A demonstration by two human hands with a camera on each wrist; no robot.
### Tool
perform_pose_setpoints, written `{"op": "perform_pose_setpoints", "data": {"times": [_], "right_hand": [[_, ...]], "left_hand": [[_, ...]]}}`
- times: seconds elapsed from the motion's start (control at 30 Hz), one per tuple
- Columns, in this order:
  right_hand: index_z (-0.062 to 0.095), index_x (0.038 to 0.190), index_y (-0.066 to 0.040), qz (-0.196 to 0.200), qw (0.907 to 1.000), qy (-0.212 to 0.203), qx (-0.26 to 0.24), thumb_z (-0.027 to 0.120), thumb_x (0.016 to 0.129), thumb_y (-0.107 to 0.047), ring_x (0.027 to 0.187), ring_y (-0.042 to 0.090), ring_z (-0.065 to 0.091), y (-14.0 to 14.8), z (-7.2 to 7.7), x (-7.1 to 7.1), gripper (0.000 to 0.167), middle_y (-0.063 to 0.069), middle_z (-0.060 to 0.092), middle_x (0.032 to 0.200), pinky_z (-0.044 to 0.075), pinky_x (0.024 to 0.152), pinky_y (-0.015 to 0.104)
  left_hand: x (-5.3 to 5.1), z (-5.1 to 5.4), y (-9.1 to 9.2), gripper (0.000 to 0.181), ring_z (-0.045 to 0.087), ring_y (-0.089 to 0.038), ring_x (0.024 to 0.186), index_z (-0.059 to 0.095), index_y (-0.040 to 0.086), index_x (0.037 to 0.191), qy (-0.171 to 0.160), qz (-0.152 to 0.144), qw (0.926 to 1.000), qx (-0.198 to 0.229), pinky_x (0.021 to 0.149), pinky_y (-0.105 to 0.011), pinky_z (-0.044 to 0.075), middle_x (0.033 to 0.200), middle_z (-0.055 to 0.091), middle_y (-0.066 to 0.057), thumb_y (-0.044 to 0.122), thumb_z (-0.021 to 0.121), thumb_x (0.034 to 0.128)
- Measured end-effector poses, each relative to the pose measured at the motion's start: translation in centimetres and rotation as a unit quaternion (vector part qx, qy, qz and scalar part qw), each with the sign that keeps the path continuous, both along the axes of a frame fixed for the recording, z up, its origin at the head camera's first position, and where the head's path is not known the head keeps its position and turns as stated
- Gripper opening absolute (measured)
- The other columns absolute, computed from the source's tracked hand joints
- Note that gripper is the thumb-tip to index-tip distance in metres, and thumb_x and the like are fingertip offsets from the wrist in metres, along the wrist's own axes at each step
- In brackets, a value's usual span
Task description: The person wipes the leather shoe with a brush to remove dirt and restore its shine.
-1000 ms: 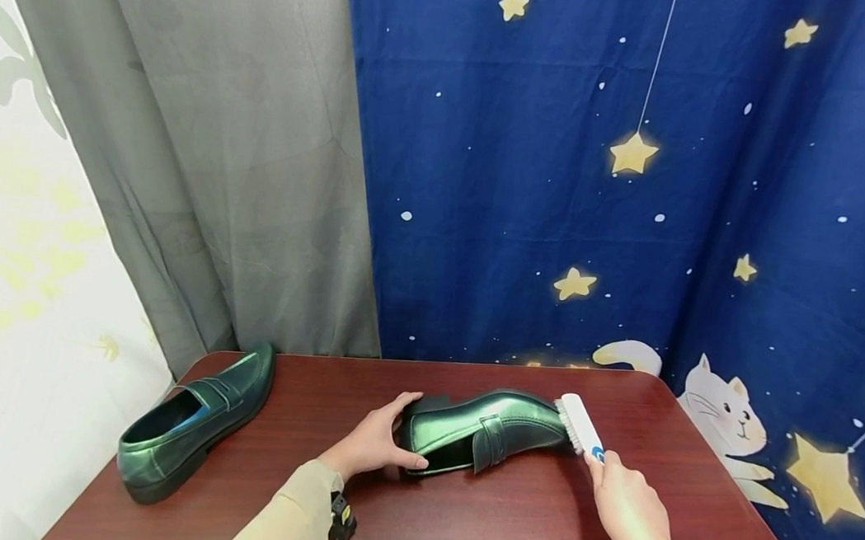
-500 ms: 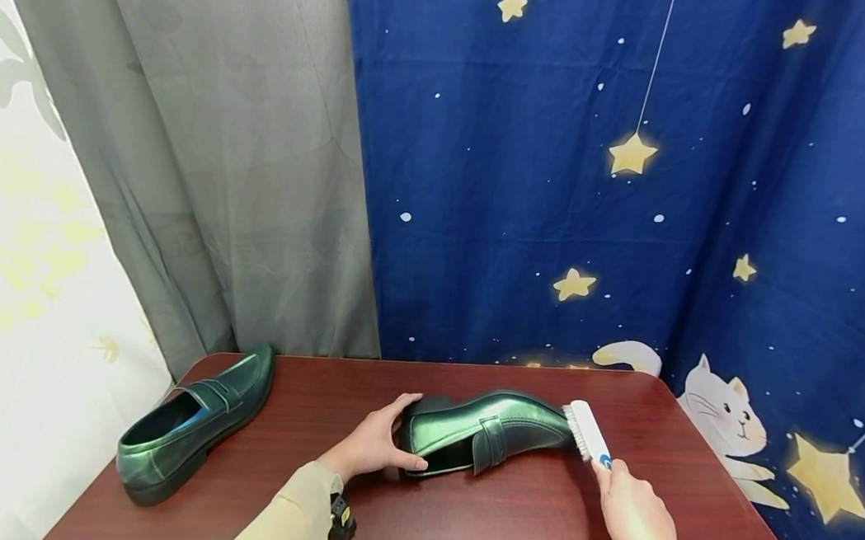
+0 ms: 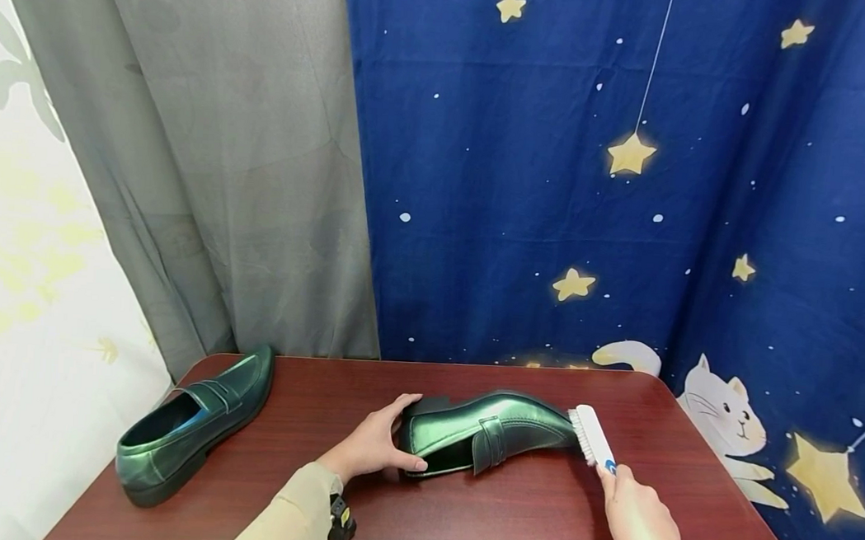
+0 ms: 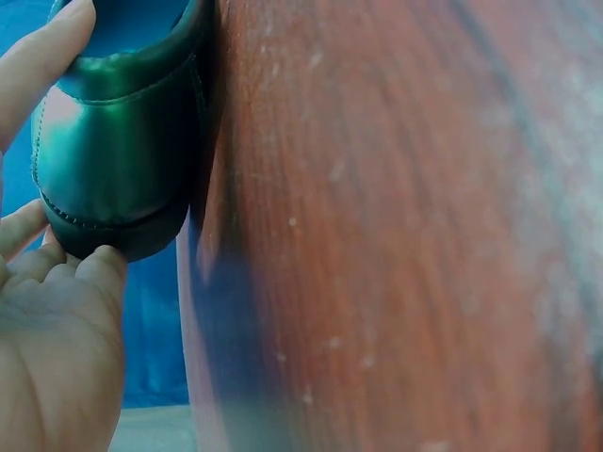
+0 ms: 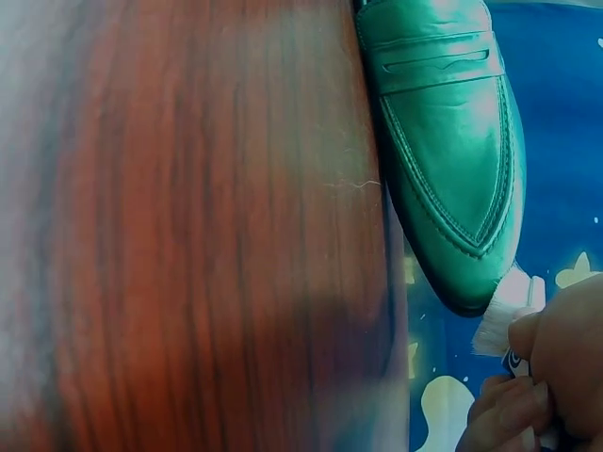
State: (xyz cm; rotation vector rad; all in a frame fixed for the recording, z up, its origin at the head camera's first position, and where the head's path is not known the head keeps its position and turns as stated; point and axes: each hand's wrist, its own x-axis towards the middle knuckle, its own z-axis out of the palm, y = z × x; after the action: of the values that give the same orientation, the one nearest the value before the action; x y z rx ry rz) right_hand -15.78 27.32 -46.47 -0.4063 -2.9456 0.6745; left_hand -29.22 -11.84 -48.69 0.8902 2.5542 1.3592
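A dark green loafer (image 3: 500,427) lies tipped on its side on the table, toe to the right. My left hand (image 3: 371,444) grips its heel end, the thumb at the opening's rim and the fingers round the back; the left wrist view shows the loafer's heel (image 4: 122,160) between thumb and fingers. My right hand (image 3: 641,514) holds a white brush (image 3: 593,437) by its handle. The brush's bristles (image 5: 499,315) touch the toe tip in the right wrist view. The second green loafer (image 3: 196,425) stands upright at the table's left, apart from both hands.
The dark red wooden table (image 3: 461,528) has rounded far corners. Behind it hang a grey curtain (image 3: 260,169) and a blue curtain (image 3: 505,183) with stars and a white cat. A black device (image 3: 343,522) is strapped at the left wrist.
My right hand and the brush have shifted slightly right and down along the toe tip. The left hand and the loafer it holds have stayed in place.
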Motion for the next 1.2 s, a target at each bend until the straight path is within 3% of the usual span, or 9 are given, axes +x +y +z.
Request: {"op": "perform_pose_setpoints", "data": {"times": [0.33, 0.6, 0.8, 1.2], "right_hand": [[0.055, 0.111, 0.003, 0.008, 0.9998, -0.02, -0.002, 0.039, 0.107, -0.047, 0.072, 0.034, 0.063, -0.2, 0.7, -0.4, 0.053, 0.021, 0.065, 0.085, 0.047, 0.058, 0.052], [0.057, 0.102, 0.004, 0.021, 0.9992, 0.03, 0.015, 0.045, 0.107, -0.035, 0.069, 0.035, 0.065, -1.2, 1.5, -0.9, 0.041, 0.023, 0.065, 0.08, 0.047, 0.056, 0.052], [0.058, 0.102, 0.005, 0.02, 0.9992, 0.028, 0.021, 0.047, 0.106, -0.033, 0.069, 0.035, 0.065, -1.6, 2.0, -1.3, 0.04, 0.024, 0.066, 0.082, 0.048, 0.057, 0.053], [0.058, 0.098, 0.004, 0.024, 0.9975, 0.058, 0.033, 0.053, 0.104, -0.032, 0.066, 0.039, 0.065, -2.8, 2.4, -1.9, 0.036, 0.026, 0.066, 0.08, 0.046, 0.052, 0.053]], "left_hand": [[0.1, 0.1, 0.0, 0.11, 0.042, -0.026, 0.145, 0.032, 0.011, 0.157, -0.006, 0.002, 0.9999, -0.014, 0.113, -0.046, 0.041, 0.16, 0.037, -0.007, 0.037, 0.094, 0.07], [0.1, 0.1, 0.0, 0.109, 0.037, -0.031, 0.148, 0.031, 0.012, 0.157, -0.002, 0.002, 0.9999, -0.012, 0.114, -0.05, 0.039, 0.164, 0.03, -0.016, 0.036, 0.093, 0.071], [0.0, 0.1, 0.0, 0.11, 0.042, -0.024, 0.146, 0.031, 0.016, 0.157, 0.002, 0.004, 0.9997, -0.022, 0.114, -0.046, 0.04, 0.161, 0.036, -0.006, 0.038, 0.094, 0.0694], [0.2, 0.2, 0.0, 0.11, 0.041, -0.025, 0.146, 0.031, 0.017, 0.157, -0.01, 0.004, 0.9998, -0.019, 0.114, -0.048, 0.04, 0.163, 0.033, -0.01, 0.038, 0.094, 0.0696]]}}
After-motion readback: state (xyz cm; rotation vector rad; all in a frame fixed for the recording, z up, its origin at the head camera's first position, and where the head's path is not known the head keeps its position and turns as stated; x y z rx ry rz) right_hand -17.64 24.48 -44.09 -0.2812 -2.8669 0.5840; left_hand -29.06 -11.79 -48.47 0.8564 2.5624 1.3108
